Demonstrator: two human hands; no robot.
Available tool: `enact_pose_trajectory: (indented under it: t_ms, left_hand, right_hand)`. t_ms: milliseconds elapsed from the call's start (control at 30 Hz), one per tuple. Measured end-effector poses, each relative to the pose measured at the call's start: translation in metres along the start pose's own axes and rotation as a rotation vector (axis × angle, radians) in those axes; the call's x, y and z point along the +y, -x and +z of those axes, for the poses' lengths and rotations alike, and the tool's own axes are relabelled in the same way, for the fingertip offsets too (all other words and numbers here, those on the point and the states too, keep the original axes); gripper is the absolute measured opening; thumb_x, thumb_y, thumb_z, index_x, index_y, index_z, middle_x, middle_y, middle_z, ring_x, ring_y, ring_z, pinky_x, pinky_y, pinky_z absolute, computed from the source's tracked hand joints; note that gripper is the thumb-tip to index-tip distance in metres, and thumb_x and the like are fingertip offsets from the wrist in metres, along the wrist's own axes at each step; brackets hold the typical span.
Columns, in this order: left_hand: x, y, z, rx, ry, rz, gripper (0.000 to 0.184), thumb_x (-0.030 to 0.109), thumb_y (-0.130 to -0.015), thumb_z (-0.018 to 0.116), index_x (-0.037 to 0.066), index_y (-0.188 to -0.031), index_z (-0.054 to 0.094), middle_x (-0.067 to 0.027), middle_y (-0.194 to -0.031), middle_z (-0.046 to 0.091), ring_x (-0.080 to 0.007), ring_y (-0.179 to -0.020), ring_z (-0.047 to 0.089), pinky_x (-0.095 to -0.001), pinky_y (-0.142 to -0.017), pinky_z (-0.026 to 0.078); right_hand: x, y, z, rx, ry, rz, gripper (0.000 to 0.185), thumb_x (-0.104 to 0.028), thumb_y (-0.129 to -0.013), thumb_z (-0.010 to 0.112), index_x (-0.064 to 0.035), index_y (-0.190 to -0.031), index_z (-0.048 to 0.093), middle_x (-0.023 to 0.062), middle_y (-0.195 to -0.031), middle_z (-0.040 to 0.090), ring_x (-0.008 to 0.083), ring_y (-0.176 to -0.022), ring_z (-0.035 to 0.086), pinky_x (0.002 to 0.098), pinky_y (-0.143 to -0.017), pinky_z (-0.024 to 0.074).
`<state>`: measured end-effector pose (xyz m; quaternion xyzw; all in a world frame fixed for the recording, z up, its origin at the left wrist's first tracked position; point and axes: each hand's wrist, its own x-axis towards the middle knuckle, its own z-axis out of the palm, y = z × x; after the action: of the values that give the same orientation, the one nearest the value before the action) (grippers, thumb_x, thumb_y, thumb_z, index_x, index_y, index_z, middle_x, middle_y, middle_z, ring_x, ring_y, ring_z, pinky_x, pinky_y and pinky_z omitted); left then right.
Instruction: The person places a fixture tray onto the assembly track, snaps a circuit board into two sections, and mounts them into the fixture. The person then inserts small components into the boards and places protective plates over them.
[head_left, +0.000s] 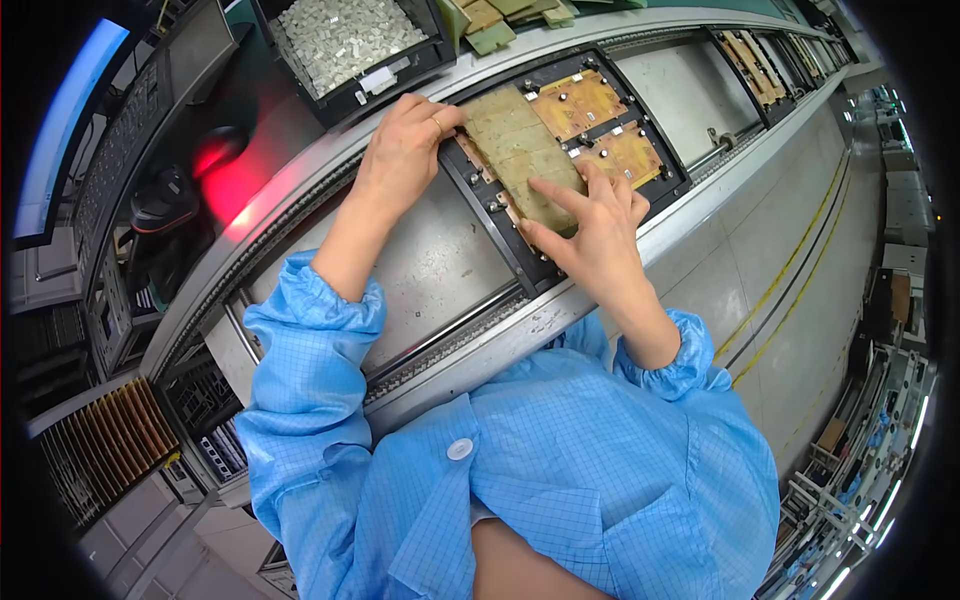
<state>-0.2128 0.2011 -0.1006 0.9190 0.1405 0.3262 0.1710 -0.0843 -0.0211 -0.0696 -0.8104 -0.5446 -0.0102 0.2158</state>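
Tan-green panel [515,145] on blk carrier [499,234], along its L edge, beside two yellow boards [580,107]. Step in hand, prob.: seating panel. L hand [405,145] at panel's far L corner, can't tell if pinching; R hand [603,225] spread, touching near end, not clenched. Next move likely calls for light, even pressure. Hidden: panel underside. Parts bin [408,78] cut off up top.

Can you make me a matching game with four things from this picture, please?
Things:
1. Left hand
2. Right hand
3. Olive plate
4. Small whitish pieces

Clues:
a. Heaped in a black bin
b. Wears a ring
c. Lies in the black frame, beside yellowish boards
d. Thumb and fingers spread apart

Right pairs: 1-b, 2-d, 3-c, 4-a
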Motion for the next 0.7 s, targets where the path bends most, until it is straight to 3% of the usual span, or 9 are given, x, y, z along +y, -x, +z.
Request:
enact_pose_trajectory:
  t_ms: [200, 433, 500, 533, 600, 633, 700]
  left_hand:
    - [-0.004, 0.003, 0.007, 0.03, -0.024, 0.015, 0.023, -0.004, -0.083, 0.06, 0.006, -0.101, 0.069, -0.0082, -0.096, 0.07, -0.0279, -0.096, 0.061, -0.0393, -0.084, 0.053]
    - [-0.002, 0.003, 0.007, -0.04, -0.033, -0.027, 0.025, -0.004, -0.084, 0.06, 0.005, -0.106, 0.068, -0.0106, -0.103, 0.068, -0.0306, -0.105, 0.06, -0.0397, -0.091, 0.051]
    - [0.001, 0.006, 0.005, -0.023, -0.006, -0.03, 0.028, -0.004, -0.084, 0.061, 0.006, -0.109, 0.067, -0.0118, -0.108, 0.066, -0.0317, -0.108, 0.059, -0.0399, -0.093, 0.05]
    - [0.005, 0.007, 0.0, -0.012, 0.021, -0.038, 0.031, -0.005, -0.084, 0.061, 0.006, -0.113, 0.067, -0.0129, -0.113, 0.065, -0.0329, -0.11, 0.058, -0.0401, -0.095, 0.05]
    - [0.016, 0.012, -0.016, 0.001, 0.041, -0.038, 0.035, -0.005, -0.085, 0.061, 0.006, -0.118, 0.064, -0.0147, -0.12, 0.061, -0.035, -0.113, 0.057, -0.041, -0.097, 0.048]
    - [0.021, 0.016, -0.026, 0.021, 0.027, -0.066, 0.034, -0.005, -0.086, 0.06, 0.005, -0.117, 0.064, -0.0152, -0.12, 0.061, -0.0357, -0.113, 0.057, -0.0412, -0.098, 0.048]
    - [0.03, 0.03, -0.048, 0.03, -0.007, -0.104, 0.032, -0.005, -0.086, 0.06, 0.004, -0.116, 0.064, -0.0159, -0.121, 0.061, -0.0369, -0.112, 0.057, -0.0417, -0.098, 0.047]
  right_hand:
    - [0.007, -0.009, -0.007, -0.133, 0.006, -0.044, 0.047, -0.043, -0.077, 0.081, -0.0196, -0.118, 0.075, 0.0214, -0.13, 0.055, 0.0342, -0.114, 0.05, 0.0449, -0.098, 0.0309]
    - [0.015, -0.009, -0.006, -0.151, 0.026, -0.068, 0.042, -0.04, -0.081, 0.079, -0.0211, -0.119, 0.074, 0.0219, -0.133, 0.054, 0.0353, -0.119, 0.048, 0.045, -0.102, 0.0288]
    - [0.02, -0.012, -0.009, -0.208, 0.09, -0.102, 0.036, -0.028, -0.088, 0.074, -0.0209, -0.123, 0.072, 0.0196, -0.138, 0.052, 0.0381, -0.125, 0.046, 0.0476, -0.104, 0.0306]
    - [0.021, -0.015, -0.01, -0.197, 0.094, -0.103, 0.036, -0.028, -0.088, 0.074, -0.0209, -0.123, 0.072, 0.0196, -0.138, 0.052, 0.0381, -0.125, 0.046, 0.0476, -0.104, 0.0306]
    - [0.026, -0.025, -0.013, 0.003, 0.004, -0.245, 0.038, -0.012, -0.09, 0.067, -0.0202, -0.127, 0.068, 0.0143, -0.143, 0.051, 0.0382, -0.13, 0.044, 0.0497, -0.105, 0.033]
    - [0.024, -0.031, -0.016, -0.004, -0.036, -0.304, 0.05, 0.002, -0.083, 0.062, -0.0187, -0.129, 0.065, 0.0095, -0.144, 0.051, 0.0371, -0.134, 0.044, 0.0503, -0.107, 0.0342]
    - [0.027, -0.039, -0.013, -0.083, 0.013, -0.369, 0.054, 0.006, -0.079, 0.06, -0.0166, -0.128, 0.064, 0.0081, -0.143, 0.053, 0.0342, -0.134, 0.045, 0.0504, -0.108, 0.0335]
